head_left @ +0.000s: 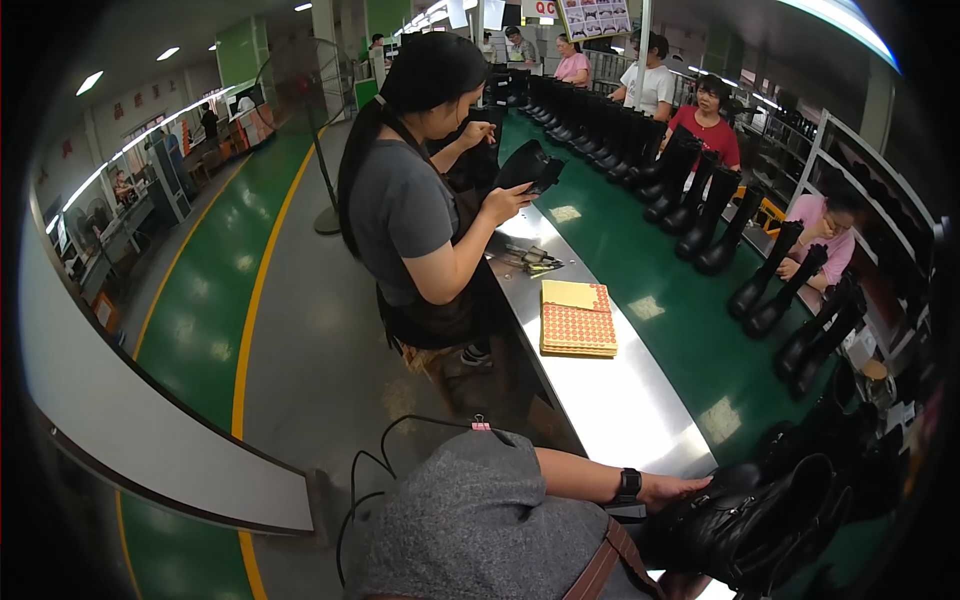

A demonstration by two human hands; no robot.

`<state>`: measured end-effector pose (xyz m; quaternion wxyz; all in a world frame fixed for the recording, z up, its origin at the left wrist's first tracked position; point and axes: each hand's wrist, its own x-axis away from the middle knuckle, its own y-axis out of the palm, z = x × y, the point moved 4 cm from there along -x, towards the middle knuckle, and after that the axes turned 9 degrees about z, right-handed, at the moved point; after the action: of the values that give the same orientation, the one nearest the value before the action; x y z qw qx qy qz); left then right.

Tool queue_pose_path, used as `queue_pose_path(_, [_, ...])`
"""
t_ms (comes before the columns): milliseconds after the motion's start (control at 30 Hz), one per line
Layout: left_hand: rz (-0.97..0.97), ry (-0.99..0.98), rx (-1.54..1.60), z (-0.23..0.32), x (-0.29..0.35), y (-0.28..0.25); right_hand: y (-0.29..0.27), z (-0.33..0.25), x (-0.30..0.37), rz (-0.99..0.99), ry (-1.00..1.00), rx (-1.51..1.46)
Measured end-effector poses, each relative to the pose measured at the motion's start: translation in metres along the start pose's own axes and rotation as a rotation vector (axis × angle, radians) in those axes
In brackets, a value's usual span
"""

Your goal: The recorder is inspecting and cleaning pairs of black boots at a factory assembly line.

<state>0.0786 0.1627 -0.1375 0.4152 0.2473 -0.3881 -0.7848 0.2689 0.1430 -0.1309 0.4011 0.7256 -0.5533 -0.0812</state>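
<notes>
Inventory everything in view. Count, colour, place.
Boots: over a dozen, black, on green surface
Ledge: one, silver, centre
Dotted sheets: one stack, yellow-red, on ledge
Hand tools: several, mixed colours, on ledge
Co-workers: at least six, varied clothing, upper half
Fan: one, dark, upper left
Floor lane: one, green, left
Quilted boot: at least one, black, lower right
Watch: one, black, lower centre
Sleeve: one, grey, lower centre
Left grip: one, bare, at quilted boot
Right grip: one, bare, lower edge

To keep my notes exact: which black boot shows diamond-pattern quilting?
The quilted boot at lower right, beside the left hand; its diamond pattern sets it apart from the upright boots along the green belt, which look smooth.
</notes>
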Motion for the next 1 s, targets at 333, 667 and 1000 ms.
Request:
queue_pose_path(333, [0.150,0.009,0.212,0.003,0.039,0.028,-0.017,-0.029,0.013,-0.168,-0.012,-0.089])
queue_pose_path(667, [0.328,0.174,-0.003,0.066,0.068,0.091,0.041,-0.058,0.059,-0.236,-0.232,-0.331])
queue_pose_path(1000, [0.477,0.294,0.123,0.062,0.062,0.096,0.084,-0.056,0.056,0.111,-0.286,-0.257])
